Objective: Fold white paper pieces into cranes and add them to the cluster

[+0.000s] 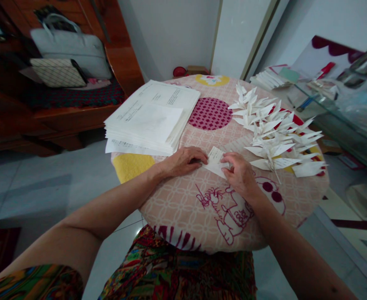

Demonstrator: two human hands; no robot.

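Observation:
A small folded piece of paper (215,161) with faint print lies on the patterned cloth of the round table (183,193). My left hand (186,161) rests on the cloth with curled fingers closed at the paper's left corner. On the opposite side, my right hand (240,173) pinches the paper's right edge between thumb and fingers. To the right of it lies a spread of folded paper cranes (272,129) with pointed wings, several overlapping. A thick stack of printed sheets (152,112) sits at the table's left, beyond my left hand.
At the right, a glass shelf (343,125) holds papers, pens and metal cups. A wooden bench (67,114) with a pale handbag (74,52) and a checked purse (56,73) stands at the left. A white door panel (238,37) is behind the table.

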